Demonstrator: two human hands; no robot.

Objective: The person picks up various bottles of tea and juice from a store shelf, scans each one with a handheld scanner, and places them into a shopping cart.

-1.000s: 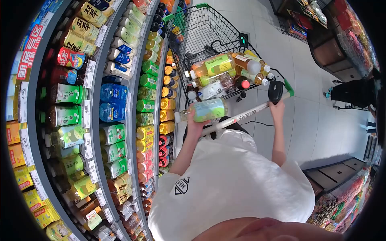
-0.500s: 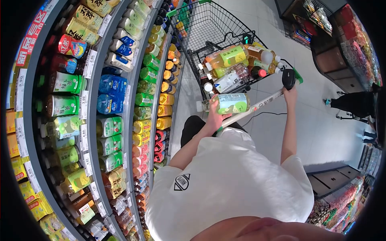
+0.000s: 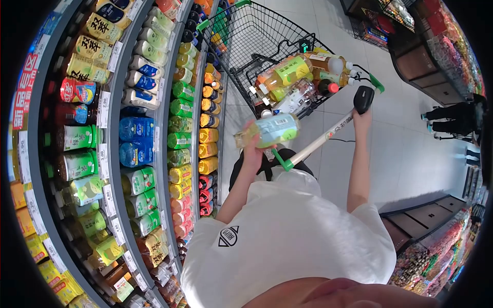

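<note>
Green-labelled bottle of pale drink lies sideways in the left hand, whose fingers wrap around its underside, just over the left end of the shopping trolley's handle bar and short of the basket. The right hand is closed on the right end of that bar, touching a black object that may be a scanner, though it is too small to be sure. Inside the cart several bottles lie piled at the handle end, and drink shelves run close along the cart's left side.
</note>
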